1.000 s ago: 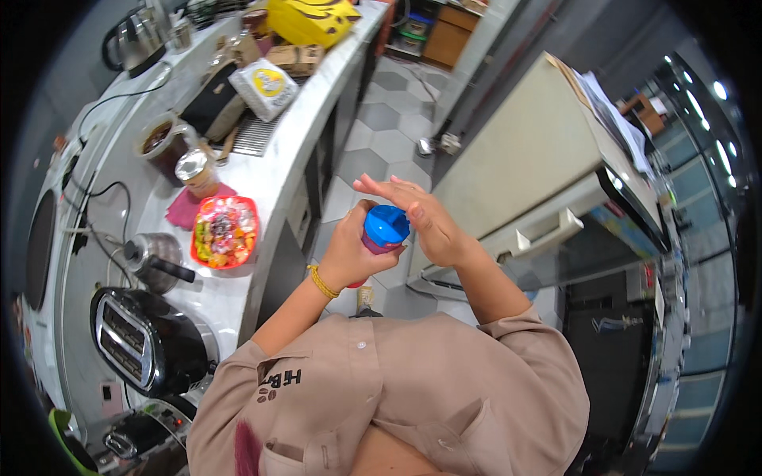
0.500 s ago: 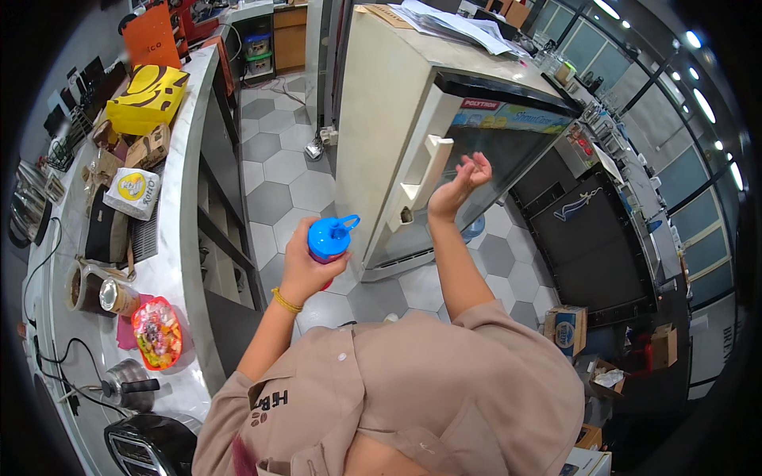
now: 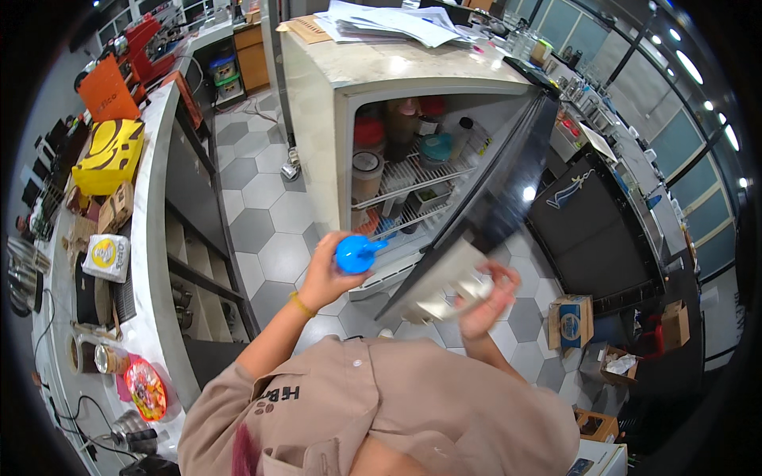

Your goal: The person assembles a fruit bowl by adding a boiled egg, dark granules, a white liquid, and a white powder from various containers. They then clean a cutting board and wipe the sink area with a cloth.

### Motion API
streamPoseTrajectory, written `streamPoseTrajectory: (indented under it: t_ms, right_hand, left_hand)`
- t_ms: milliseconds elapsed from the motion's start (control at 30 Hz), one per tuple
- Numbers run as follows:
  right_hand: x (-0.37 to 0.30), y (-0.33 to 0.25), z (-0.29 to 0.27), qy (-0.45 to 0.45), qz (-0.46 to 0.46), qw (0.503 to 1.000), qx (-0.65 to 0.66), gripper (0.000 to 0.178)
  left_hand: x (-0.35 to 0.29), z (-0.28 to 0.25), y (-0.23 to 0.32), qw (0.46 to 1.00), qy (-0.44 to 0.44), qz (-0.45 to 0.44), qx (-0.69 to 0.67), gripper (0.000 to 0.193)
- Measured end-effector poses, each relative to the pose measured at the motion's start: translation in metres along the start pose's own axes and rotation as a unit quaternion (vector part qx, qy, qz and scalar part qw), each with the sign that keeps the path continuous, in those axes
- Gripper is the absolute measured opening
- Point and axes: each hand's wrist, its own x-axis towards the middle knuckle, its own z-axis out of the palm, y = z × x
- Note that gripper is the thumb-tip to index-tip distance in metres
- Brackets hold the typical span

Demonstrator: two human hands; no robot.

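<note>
Now the left hand (image 3: 325, 274) is clenched around a blue lidded container (image 3: 355, 254), holding it up in front of the open small fridge (image 3: 413, 170), level with its lower wire shelf (image 3: 405, 210). Meanwhile the right hand (image 3: 488, 297) grips the handle of the fridge door (image 3: 476, 214), which stands swung wide open. Papers (image 3: 389, 22) lie on the fridge's top, and a white counter (image 3: 147, 206) with boxes runs along the person's left.

- fridge (image 3: 317, 119) straight ahead, papers (image 3: 389, 24) on top
- its door (image 3: 484, 214) swung open to the right
- counter (image 3: 147, 230) runs along the left
</note>
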Motion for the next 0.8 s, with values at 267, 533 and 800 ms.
streamPoseTrajectory:
  t_ms: [267, 533, 800]
  right_hand:
    - [-0.032, -0.008, -0.196, 0.181, -0.011, 0.972, -0.148, 0.066]
    - [-0.03, 0.004, -0.266, 0.139, -0.177, 0.802, -0.554, 0.053]
    - [-0.025, -0.003, -0.278, 0.165, -0.151, 0.949, -0.222, 0.063]
  left_hand:
    - [0.179, 0.146, -0.064, 0.986, 0.156, 0.025, -0.048, 0.065]
    - [0.257, 0.192, -0.127, 0.96, 0.222, -0.16, 0.062, 0.074]
    - [0.234, 0.183, -0.114, 0.967, 0.237, -0.039, 0.088, 0.098]
